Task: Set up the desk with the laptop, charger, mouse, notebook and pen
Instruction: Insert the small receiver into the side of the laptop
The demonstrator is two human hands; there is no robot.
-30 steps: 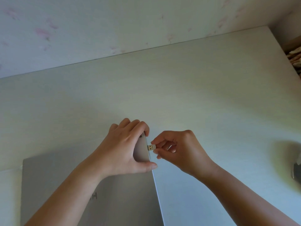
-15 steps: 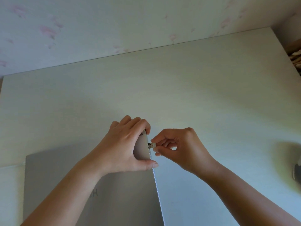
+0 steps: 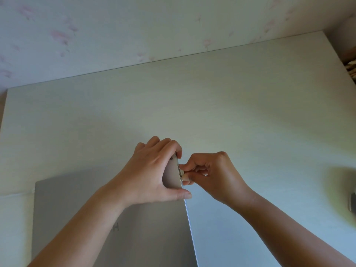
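Note:
A closed silver laptop (image 3: 81, 212) lies on the white desk (image 3: 212, 105) in the lower left of the head view. My left hand (image 3: 152, 174) grips the laptop's far right corner, fingers curled over the back edge and thumb along the right side. My right hand (image 3: 210, 174) pinches a small USB plug (image 3: 181, 172) between thumb and fingertips, and the plug sits against the laptop's right edge. Only a sliver of its metal shows.
A grey object (image 3: 353, 204), cut off by the frame, lies at the desk's right edge. A wallpapered wall runs along the back of the desk. A woven basket (image 3: 350, 67) sits beyond the desk's far right corner.
My right hand has pushed the USB plug leftward: its metal end, earlier exposed beside the laptop's edge, is now almost fully hidden. My left hand keeps its hold on the corner.

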